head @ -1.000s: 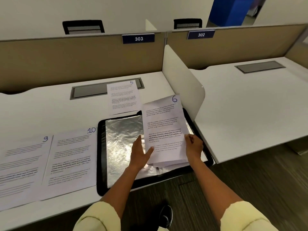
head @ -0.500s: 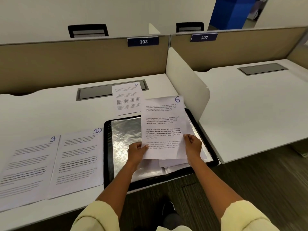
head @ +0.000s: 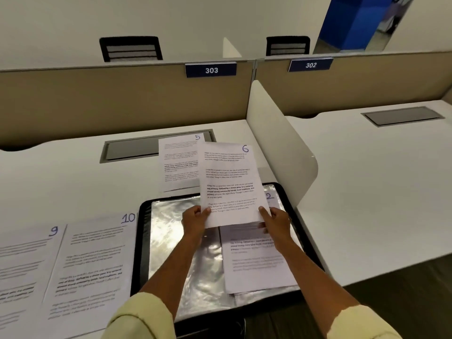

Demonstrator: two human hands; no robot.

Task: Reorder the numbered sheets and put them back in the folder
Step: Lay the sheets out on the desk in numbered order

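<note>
Both hands hold sheet 6 by its lower corners, lifted above the open folder. The left hand pinches the lower left corner with thumb on top, and the right hand pinches the lower right corner in the same way. The folder lies on the table, and a stack of sheets rests on its right half. Sheet 5 lies behind the folder. Sheet 10 and sheet 9 lie side by side to the left of the folder.
</note>
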